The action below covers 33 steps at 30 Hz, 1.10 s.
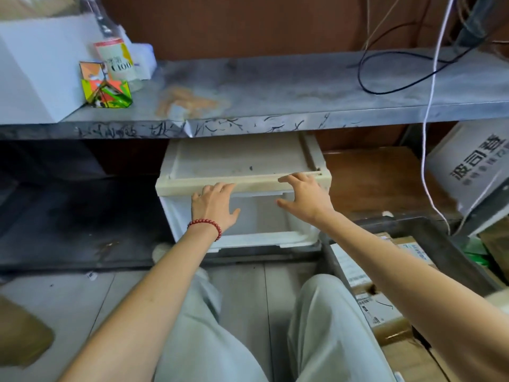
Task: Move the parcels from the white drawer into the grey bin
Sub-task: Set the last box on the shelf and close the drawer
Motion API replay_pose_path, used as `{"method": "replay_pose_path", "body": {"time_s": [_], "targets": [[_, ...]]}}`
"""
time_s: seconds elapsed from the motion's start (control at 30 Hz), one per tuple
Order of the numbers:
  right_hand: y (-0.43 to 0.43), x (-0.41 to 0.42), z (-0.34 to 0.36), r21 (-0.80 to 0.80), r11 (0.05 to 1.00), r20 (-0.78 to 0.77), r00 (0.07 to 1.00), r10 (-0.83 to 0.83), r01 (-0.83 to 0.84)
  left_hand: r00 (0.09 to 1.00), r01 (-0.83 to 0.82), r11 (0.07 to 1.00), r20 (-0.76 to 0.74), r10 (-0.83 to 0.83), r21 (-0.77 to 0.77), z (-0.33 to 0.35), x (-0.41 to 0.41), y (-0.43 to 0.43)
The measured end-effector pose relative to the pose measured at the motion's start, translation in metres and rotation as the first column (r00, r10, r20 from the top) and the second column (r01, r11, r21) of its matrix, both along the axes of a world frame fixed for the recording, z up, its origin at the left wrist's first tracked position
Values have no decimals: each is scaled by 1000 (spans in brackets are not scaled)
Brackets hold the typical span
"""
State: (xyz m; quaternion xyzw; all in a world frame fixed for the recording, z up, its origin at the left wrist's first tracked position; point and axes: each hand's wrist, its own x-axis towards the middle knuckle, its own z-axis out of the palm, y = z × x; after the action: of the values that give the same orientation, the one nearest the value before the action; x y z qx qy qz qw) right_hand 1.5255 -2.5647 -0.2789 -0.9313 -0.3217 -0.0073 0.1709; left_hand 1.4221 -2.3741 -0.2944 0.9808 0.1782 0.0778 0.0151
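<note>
step: likely opening drawer [259,216], 12 o'clock, front shut, contents unseen | left hand [212,205] fingertips hidden under its lip, grip unclear | right hand [305,197] spread, touching top frame, empty | parcels [385,318] in bin [429,238], 4 o'clock | next: level two-handed pull

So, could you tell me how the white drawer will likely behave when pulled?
The white drawer looks like translucent plastic, so probably light and slightly flexible. Its cabinet seems freestanding, so it may slide unless braced; the right hand rests on its top frame, the left hand on the front.
</note>
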Motion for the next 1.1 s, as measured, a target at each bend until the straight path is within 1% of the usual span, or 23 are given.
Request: {"method": "replay_pose_path", "body": {"time_s": [0.07, 0.13, 0.23, 0.33, 0.47, 0.67, 0.93, 1.03, 1.1], "targets": [[9, 3, -8, 14, 1000, -9, 1000, -6, 6, 1000, 13, 1000, -8, -13, 11, -10, 4, 0], [16, 4, -18, 38, 999, -19, 999, -28, 29, 998, 49, 997, -37, -46, 61, -21, 7, -1], [24, 2, -35, -1, 1000, 12, 999, -29, 29, 992, 108, 987, -72, -100, 115, -37, 12, -5], [27, 1, -49, -60, 998, 43, 999, -1, 4, 995, 101, 989, -24, -99, 107, -46, 18, -4], [30, 1, -62, -75, 997, 109, 994, 11, -3, 994, 107, 987, 22, -111, 123, -55, 20, -1], [37, 11, -63, -84, 996, 221, 975, -6, 25, 992, 87, 993, 81, -93, 79, -55, 27, 2], [45, 18, -63, -30, 997, 341, 938, -57, 72, 968, 72, 996, 243, -58, -50, -51, 36, 16], [48, 21, -61, -1, 997, 384, 921, -74, 81, 961, 80, 994, 269, -59, -69, -52, 37, 17], [49, 24, -60, -24, 997, 403, 914, -52, 67, 959, 80, 994, 277, -56, -76, -52, 38, 18]]}}
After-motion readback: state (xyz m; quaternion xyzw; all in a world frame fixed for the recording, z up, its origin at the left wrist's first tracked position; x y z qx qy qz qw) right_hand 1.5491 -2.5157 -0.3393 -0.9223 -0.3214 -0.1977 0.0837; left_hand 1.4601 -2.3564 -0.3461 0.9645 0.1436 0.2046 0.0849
